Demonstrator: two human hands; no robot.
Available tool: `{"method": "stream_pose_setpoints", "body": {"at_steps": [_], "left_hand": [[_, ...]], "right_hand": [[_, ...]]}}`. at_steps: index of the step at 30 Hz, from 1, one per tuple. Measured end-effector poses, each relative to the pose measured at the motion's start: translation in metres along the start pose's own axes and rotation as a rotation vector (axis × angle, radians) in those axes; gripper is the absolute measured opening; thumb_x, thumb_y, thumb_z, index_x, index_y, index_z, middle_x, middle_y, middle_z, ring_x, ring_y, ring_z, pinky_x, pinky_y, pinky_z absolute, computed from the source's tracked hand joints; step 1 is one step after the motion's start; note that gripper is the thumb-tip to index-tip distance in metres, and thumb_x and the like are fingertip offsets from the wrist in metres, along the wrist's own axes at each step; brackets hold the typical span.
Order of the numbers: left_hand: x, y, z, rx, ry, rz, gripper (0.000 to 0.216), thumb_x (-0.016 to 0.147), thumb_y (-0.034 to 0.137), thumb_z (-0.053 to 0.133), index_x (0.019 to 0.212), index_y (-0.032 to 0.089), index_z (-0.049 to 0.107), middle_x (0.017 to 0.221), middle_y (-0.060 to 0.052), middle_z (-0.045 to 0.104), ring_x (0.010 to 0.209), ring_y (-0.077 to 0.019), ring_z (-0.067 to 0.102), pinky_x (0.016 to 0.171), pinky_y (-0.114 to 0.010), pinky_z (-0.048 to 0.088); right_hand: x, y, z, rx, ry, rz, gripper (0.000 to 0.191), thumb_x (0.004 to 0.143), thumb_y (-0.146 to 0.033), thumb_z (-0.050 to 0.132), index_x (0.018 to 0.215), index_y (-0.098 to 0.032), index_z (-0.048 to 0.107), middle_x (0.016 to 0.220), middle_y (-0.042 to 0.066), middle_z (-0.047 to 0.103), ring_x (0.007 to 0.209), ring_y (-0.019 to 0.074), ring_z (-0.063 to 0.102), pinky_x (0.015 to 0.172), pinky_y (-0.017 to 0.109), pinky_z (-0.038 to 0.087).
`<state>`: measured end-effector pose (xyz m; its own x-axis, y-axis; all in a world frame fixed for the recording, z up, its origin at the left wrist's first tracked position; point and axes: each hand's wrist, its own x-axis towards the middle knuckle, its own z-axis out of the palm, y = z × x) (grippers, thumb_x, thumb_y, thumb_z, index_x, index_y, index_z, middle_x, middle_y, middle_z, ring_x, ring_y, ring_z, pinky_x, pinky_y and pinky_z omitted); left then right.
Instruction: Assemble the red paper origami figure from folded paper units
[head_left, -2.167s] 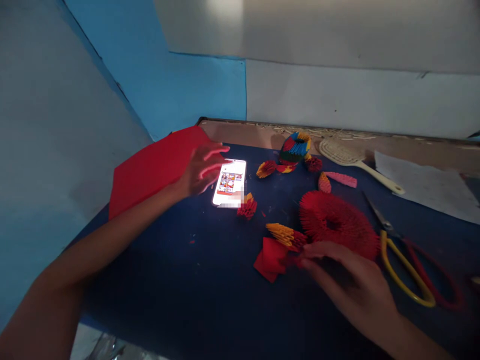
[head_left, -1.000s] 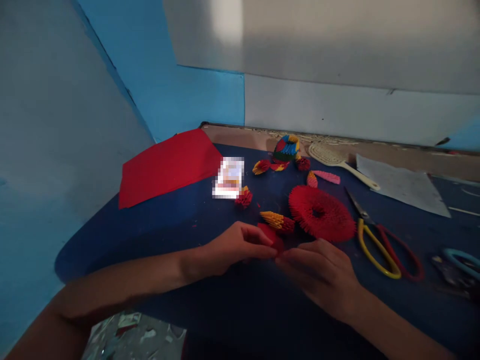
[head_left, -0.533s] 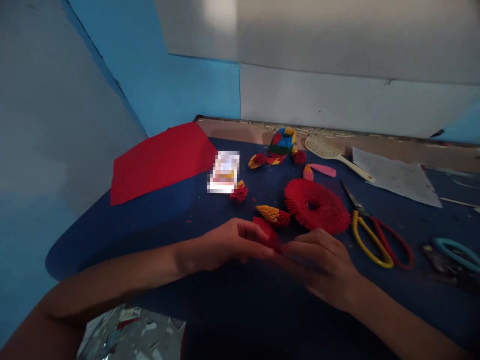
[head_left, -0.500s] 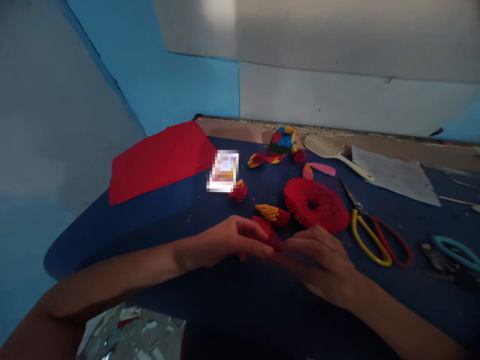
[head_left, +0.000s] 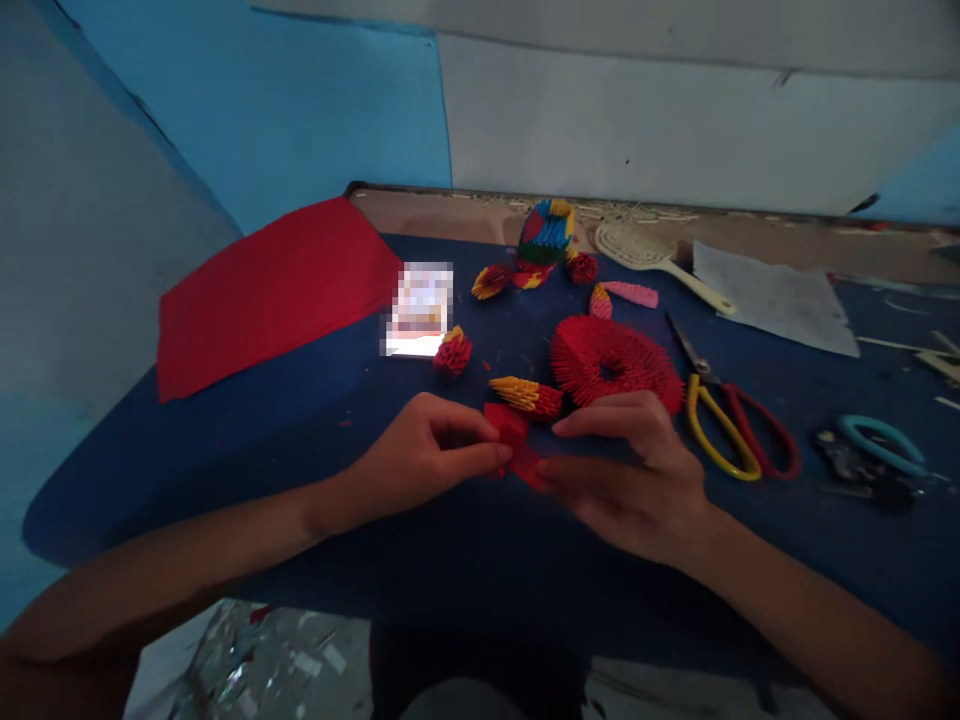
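A small piece of red paper [head_left: 529,465] is pinched between the thumb and forefinger of my left hand [head_left: 420,450], low over the blue tabletop. My right hand [head_left: 637,480] is at the paper's right end, one fingertip touching it and the forefinger raised apart. Just beyond the fingers lies a yellow-and-red folded-paper cone [head_left: 525,396]. Behind my right hand sits a large red ring of folded paper pieces [head_left: 611,365], partly covered by the fingers.
Red sheets [head_left: 270,290] lie left of a bright blurred phone-like rectangle [head_left: 420,310]. Several small paper pieces and a multicoloured paper model [head_left: 546,232] stand farther back. Scissors [head_left: 701,375], a hairbrush [head_left: 637,250], a pale sheet [head_left: 776,300] and a teal-handled tool [head_left: 881,445] are on the right.
My hands have drawn slightly apart, and more of the red paper shows between them. The right forefinger has lifted. The view has tipped down, so the tabletop things appear higher.
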<state>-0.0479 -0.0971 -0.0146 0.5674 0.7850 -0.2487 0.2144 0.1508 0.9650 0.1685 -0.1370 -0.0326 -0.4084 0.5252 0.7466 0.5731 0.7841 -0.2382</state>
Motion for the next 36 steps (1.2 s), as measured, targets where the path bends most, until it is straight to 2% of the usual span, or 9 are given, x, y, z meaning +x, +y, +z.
{"method": "stream_pose_setpoints", "body": {"at_steps": [5, 9, 15, 18, 22, 28, 32, 36], "left_hand": [[-0.003, -0.004, 0.004, 0.119, 0.015, 0.036, 0.021, 0.080, 0.032, 0.068, 0.071, 0.013, 0.072, 0.069, -0.003, 0.072, 0.059, -0.0117, 0.062, 0.055, -0.020, 0.045], [-0.003, -0.005, 0.007, 0.211, 0.019, 0.073, 0.020, 0.082, 0.029, 0.067, 0.072, 0.014, 0.074, 0.069, -0.003, 0.073, 0.062, -0.0120, 0.064, 0.058, -0.020, 0.046], [-0.001, -0.008, 0.009, 0.167, 0.013, 0.047, 0.020, 0.083, 0.031, 0.066, 0.075, 0.013, 0.074, 0.069, -0.003, 0.073, 0.063, -0.0118, 0.064, 0.059, -0.020, 0.047], [0.000, -0.010, 0.009, 0.113, 0.034, 0.024, 0.022, 0.084, 0.031, 0.064, 0.074, 0.013, 0.072, 0.068, -0.003, 0.072, 0.062, -0.0109, 0.064, 0.059, -0.019, 0.048], [0.000, -0.012, 0.010, 0.171, 0.090, 0.047, 0.023, 0.084, 0.031, 0.063, 0.069, 0.014, 0.069, 0.066, -0.002, 0.069, 0.061, -0.0109, 0.062, 0.059, -0.020, 0.047], [0.000, -0.012, 0.010, 0.274, 0.095, 0.077, 0.024, 0.086, 0.029, 0.058, 0.070, 0.014, 0.068, 0.065, -0.001, 0.067, 0.059, -0.0101, 0.058, 0.056, -0.020, 0.043], [0.000, -0.014, 0.013, 0.413, 0.108, 0.171, 0.024, 0.085, 0.027, 0.056, 0.067, 0.014, 0.064, 0.061, 0.001, 0.062, 0.057, -0.0087, 0.053, 0.054, -0.020, 0.037], [0.000, -0.021, 0.015, 0.567, 0.199, 0.377, 0.018, 0.084, 0.023, 0.054, 0.069, 0.016, 0.060, 0.063, 0.001, 0.059, 0.057, -0.0087, 0.050, 0.057, -0.021, 0.038]], "right_hand": [[0.000, -0.003, 0.005, 0.086, -0.084, 0.189, 0.005, 0.087, -0.019, 0.064, 0.090, -0.023, 0.062, 0.099, 0.004, 0.068, 0.091, 0.0178, 0.064, 0.079, 0.034, 0.053], [-0.003, -0.005, 0.009, 0.093, -0.165, 0.324, 0.003, 0.091, -0.021, 0.060, 0.088, -0.021, 0.058, 0.102, 0.006, 0.068, 0.095, 0.0179, 0.066, 0.081, 0.034, 0.054], [-0.004, -0.007, 0.012, 0.182, -0.151, 0.433, 0.006, 0.092, -0.023, 0.058, 0.086, -0.021, 0.058, 0.097, 0.005, 0.068, 0.093, 0.0174, 0.067, 0.081, 0.032, 0.054], [-0.002, -0.007, 0.014, 0.339, -0.151, 0.508, 0.006, 0.093, -0.022, 0.058, 0.087, -0.021, 0.059, 0.086, 0.002, 0.070, 0.079, 0.0141, 0.068, 0.070, 0.026, 0.055], [-0.001, -0.008, 0.016, 0.488, -0.165, 0.661, 0.011, 0.092, -0.026, 0.061, 0.082, -0.021, 0.061, 0.069, -0.002, 0.068, 0.058, 0.0106, 0.065, 0.050, 0.019, 0.049], [0.000, -0.009, 0.018, 0.597, -0.209, 0.731, 0.011, 0.090, -0.031, 0.064, 0.091, -0.021, 0.066, 0.074, 0.000, 0.073, 0.064, 0.0129, 0.070, 0.057, 0.022, 0.055], [0.000, -0.013, 0.018, 0.595, -0.280, 0.758, 0.013, 0.092, -0.028, 0.059, 0.085, -0.020, 0.066, 0.069, -0.001, 0.070, 0.060, 0.0108, 0.066, 0.054, 0.020, 0.051], [-0.002, -0.017, 0.018, 0.527, -0.275, 0.734, 0.015, 0.094, -0.028, 0.054, 0.086, -0.020, 0.063, 0.069, -0.001, 0.067, 0.057, 0.0097, 0.061, 0.050, 0.019, 0.047]]}}
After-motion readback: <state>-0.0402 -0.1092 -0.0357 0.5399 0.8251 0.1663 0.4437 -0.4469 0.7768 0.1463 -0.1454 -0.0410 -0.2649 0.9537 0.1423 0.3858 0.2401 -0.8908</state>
